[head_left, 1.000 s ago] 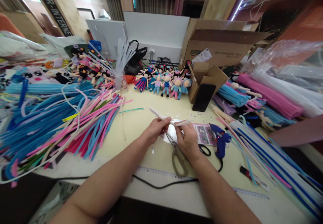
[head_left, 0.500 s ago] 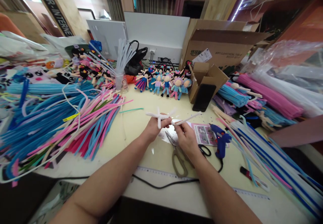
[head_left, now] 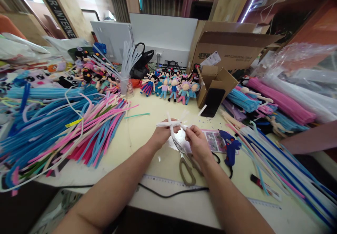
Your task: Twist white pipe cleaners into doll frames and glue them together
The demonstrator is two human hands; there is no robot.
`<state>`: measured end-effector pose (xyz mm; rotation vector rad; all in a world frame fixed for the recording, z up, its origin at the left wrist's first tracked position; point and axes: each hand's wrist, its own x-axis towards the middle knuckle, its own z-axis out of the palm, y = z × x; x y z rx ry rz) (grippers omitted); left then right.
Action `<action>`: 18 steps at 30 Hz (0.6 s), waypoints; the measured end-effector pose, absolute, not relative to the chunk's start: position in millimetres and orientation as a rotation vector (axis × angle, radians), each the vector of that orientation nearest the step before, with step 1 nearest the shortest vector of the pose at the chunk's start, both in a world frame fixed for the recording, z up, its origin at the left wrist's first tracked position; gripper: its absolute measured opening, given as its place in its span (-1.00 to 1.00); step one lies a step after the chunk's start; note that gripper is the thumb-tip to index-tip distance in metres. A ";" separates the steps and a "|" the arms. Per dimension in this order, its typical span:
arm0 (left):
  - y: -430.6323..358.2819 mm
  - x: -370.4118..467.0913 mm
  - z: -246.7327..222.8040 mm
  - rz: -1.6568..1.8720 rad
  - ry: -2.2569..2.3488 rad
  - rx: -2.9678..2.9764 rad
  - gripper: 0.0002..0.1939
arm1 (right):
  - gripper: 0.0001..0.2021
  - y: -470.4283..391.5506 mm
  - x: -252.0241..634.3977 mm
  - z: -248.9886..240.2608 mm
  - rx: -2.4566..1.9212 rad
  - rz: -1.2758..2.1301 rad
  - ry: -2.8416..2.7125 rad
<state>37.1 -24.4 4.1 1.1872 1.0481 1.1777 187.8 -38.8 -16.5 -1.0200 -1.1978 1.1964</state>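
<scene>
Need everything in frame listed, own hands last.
white piece: one, white, centre
scissors: one pair, beige-handled, centre
glue gun: one, blue, right
small box: one, brown, rear right
phone: one, black, before small box
carton: one, brown, rear right
dolls: many, multicoloured, rear
fuzzy stems: many, multicoloured, left and right
cup: one, clear, rear left
rods: many, translucent, in cup
panels: two, white, rear
bag: one, black, rear
cable: one, black, near edge
ruler: one, pale, near edge
left hand: one, bare, holding white piece
right hand: one, bare, holding white piece

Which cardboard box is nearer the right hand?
The small box, behind the black phone, is nearer the right hand; the large printed box stands farther back.
</scene>
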 end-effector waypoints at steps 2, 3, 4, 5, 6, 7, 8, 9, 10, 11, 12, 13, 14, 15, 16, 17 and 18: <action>-21.1 36.4 1.6 1.108 1.127 1.140 -0.84 | -0.80 -35.9 196.0 -13.9 -1.118 0.961 -1.274; -19.8 35.4 0.9 1.036 1.156 1.120 -0.87 | -0.82 -34.7 200.5 -12.0 -1.165 0.834 -1.317; -19.1 34.1 0.7 0.944 1.163 1.100 -0.89 | -0.84 -33.8 204.7 -9.9 -1.203 0.709 -1.360; -18.9 32.6 1.0 0.846 1.138 1.084 -0.89 | -0.86 -33.4 208.2 -7.8 -1.231 0.588 -1.402; -19.3 31.1 1.7 0.760 1.084 1.064 -0.85 | -0.87 -33.6 210.5 -5.9 -1.245 0.474 -1.445; -20.0 29.7 2.6 0.697 1.014 1.037 -0.78 | -0.88 -34.4 211.5 -4.5 -1.243 0.369 -1.493; -20.9 28.7 3.5 0.655 0.939 1.004 -0.70 | -0.88 -35.7 211.2 -3.5 -1.226 0.282 -1.548; -21.7 28.0 4.0 0.630 0.871 0.960 -0.62 | -0.88 -37.5 209.5 -2.9 -1.199 0.215 -1.608; -22.2 27.6 4.0 0.619 0.819 0.907 -0.53 | -0.87 -39.6 206.9 -2.9 -1.161 0.170 -1.670; -22.3 27.5 3.4 0.617 0.788 0.849 -0.45 | -0.87 -41.9 203.7 -3.1 -1.121 0.144 -1.729; -21.9 27.8 2.4 0.618 0.776 0.795 -0.38 | -0.86 -44.1 200.4 -3.6 -1.082 0.128 -1.782; -21.3 28.1 1.1 0.616 0.774 0.748 -0.33 | -0.85 -46.0 197.3 -4.2 -1.049 0.114 -1.825; -20.4 28.6 -0.3 0.613 0.773 0.710 -0.31 | -0.84 -47.6 194.8 -4.9 -1.023 0.096 -1.860; -19.4 29.0 -1.7 0.610 0.774 0.676 -0.30 | -0.83 -48.7 193.0 -5.5 -1.002 0.076 -1.888; -18.6 29.4 -2.8 0.608 0.775 0.648 -0.31 | -0.81 -49.3 191.9 -6.1 -0.987 0.058 -1.909; -17.9 29.5 -3.6 0.608 0.774 0.624 -0.34 | -0.81 -49.4 191.5 -6.5 -0.979 0.047 -1.923; -17.4 29.4 -4.0 0.611 0.773 0.605 -0.39 | -0.81 -49.2 191.6 -6.9 -0.975 0.045 -1.929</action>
